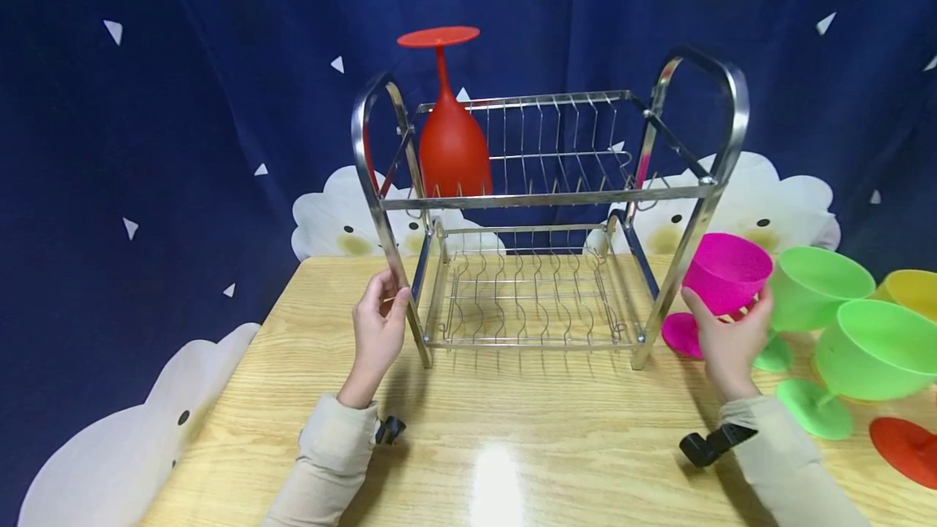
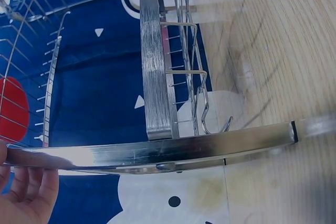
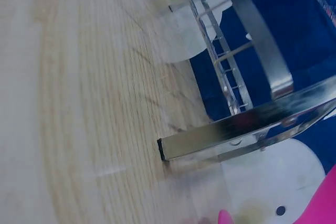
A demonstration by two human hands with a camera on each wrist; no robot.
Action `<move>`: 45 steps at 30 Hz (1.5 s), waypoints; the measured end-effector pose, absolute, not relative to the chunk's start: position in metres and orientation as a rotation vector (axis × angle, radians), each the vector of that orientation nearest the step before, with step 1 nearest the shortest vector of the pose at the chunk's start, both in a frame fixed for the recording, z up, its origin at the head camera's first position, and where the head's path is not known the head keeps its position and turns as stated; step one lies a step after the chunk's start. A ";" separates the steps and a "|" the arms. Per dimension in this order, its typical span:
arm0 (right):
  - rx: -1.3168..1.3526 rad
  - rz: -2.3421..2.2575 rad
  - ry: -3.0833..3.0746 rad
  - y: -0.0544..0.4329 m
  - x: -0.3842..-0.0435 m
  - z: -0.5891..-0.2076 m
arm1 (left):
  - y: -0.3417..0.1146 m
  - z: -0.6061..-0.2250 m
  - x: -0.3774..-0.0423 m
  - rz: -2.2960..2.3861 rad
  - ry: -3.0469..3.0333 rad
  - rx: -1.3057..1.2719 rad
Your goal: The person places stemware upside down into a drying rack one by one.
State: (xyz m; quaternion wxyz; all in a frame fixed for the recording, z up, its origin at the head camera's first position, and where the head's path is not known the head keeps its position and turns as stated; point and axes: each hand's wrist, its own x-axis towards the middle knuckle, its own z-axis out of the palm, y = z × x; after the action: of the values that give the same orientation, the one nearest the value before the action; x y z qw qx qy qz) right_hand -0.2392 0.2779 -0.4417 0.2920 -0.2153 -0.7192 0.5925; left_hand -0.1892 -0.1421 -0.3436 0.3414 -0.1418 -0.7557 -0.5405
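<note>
A two-tier metal dish rack (image 1: 542,200) stands on the table. My left hand (image 1: 379,324) holds its left front leg between thumb and fingers; in the left wrist view the fingers (image 2: 34,187) lie against the metal frame. On the rack's right side, my right hand (image 1: 734,344) grips the bowl of a magenta goblet (image 1: 728,271), whose round foot shows low beside the rack's right leg. Only a sliver of magenta shows in the right wrist view, with that hand out of sight. Upside down at the left of the upper tier sits a red goblet (image 1: 454,145).
Green goblets (image 1: 878,348) stand right of my right hand, with a yellow goblet (image 1: 908,291) behind them. A red goblet foot (image 1: 908,450) shows at the right edge. Behind the wooden table (image 1: 571,429) hangs a dark blue curtain (image 1: 220,104) with white shapes.
</note>
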 end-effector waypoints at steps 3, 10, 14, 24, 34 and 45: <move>-0.555 1.552 -1.922 0.264 -0.216 -0.420 | -0.142 -0.344 -0.188 -1.407 -1.970 -0.364; -0.537 1.645 -1.950 0.256 -0.187 -0.390 | -0.142 -0.345 -0.188 -1.407 -1.969 -0.370; -0.429 1.669 -1.942 0.273 -0.189 -0.403 | -0.143 -0.345 -0.188 -1.413 -1.972 -0.365; -0.223 1.841 -1.893 0.285 -0.168 -0.397 | -0.142 -0.344 -0.187 -1.421 -1.976 -0.367; -0.044 1.989 -1.830 0.261 -0.137 -0.373 | -0.143 -0.342 -0.189 -1.439 -1.975 -0.360; 0.238 2.036 -1.846 0.264 -0.143 -0.393 | -0.144 -0.342 -0.188 -1.456 -1.997 -0.336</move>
State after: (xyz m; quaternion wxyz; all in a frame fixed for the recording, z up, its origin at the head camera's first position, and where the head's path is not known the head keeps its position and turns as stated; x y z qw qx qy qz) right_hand -0.1434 0.2643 -0.3935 0.1905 0.0848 -0.6569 0.7246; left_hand -0.1885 -0.1444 -0.3418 0.3183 -0.1279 -0.7590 -0.5534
